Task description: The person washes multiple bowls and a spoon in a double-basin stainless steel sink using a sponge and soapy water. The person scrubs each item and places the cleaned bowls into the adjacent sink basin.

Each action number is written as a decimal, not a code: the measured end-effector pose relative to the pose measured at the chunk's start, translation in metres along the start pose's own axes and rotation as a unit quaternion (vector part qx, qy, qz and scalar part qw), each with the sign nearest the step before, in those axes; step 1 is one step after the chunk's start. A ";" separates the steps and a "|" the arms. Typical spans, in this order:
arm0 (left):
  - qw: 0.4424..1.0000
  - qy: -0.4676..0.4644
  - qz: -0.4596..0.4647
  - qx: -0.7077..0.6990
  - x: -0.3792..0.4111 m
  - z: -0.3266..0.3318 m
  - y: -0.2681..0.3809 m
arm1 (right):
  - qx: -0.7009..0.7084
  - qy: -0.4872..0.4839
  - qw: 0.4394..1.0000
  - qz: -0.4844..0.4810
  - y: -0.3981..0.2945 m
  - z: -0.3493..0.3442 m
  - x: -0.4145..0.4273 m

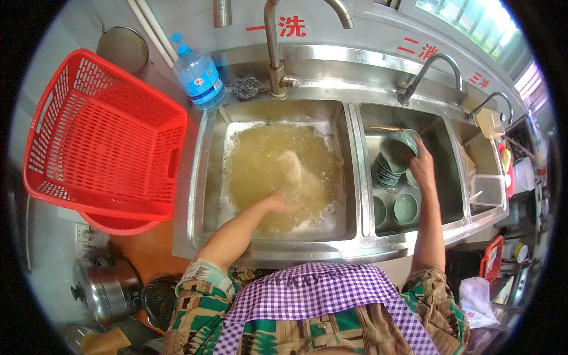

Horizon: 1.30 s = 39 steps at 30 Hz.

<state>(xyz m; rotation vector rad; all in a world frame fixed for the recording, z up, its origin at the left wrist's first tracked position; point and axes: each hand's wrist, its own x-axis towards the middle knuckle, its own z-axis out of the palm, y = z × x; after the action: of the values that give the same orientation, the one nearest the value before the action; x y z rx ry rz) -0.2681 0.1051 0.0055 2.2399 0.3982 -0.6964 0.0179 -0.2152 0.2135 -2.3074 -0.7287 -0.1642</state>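
My left hand [277, 204] is partly sunk in the cloudy, yellowish water [257, 164] of the large left sink basin [350, 199]. Its fingers are blurred under the surface, so any hold is hidden. Just beyond it, a pale, cloth-like shape [290, 164] shows through the water. Over the middle basin [439, 199], my right hand [421, 164] grips a green bowl [410, 135] by its rim side. Below and left of that hand leans a stack of patterned bowls [384, 173]. Single green bowls, one of them a round bowl [405, 208], rest on the basin floor.
A large red plastic basket [111, 142] stands left of the sink. Along the back are a blue-labelled bottle [199, 82], a steel-wool scourer [246, 87] and a faucet [276, 75]. A clear plastic container [487, 191] sits at the right basin. Metal pots [106, 288] stand lower left.
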 end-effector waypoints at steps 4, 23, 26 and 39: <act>0.984 -0.078 -0.068 0.142 -0.007 -0.016 0.086 | -0.180 -0.186 0.951 0.171 0.078 -0.021 -0.046; 0.993 -0.014 0.020 0.115 -0.008 0.014 0.078 | -0.156 -0.409 0.892 -0.111 -0.117 0.314 -0.022; 0.969 -0.132 0.025 0.209 0.000 0.001 0.121 | -0.154 -0.412 0.888 -0.136 -0.078 0.341 -0.033; 0.980 -0.033 -0.079 0.179 0.012 -0.028 0.069 | 0.180 -0.263 0.939 0.131 -0.068 0.366 -0.020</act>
<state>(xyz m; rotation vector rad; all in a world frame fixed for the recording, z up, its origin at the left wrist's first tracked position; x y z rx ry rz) -0.2162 0.0802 0.0535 2.5331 0.4506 -0.9882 -0.0669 0.0579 -0.0256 -2.0683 -0.6272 0.6789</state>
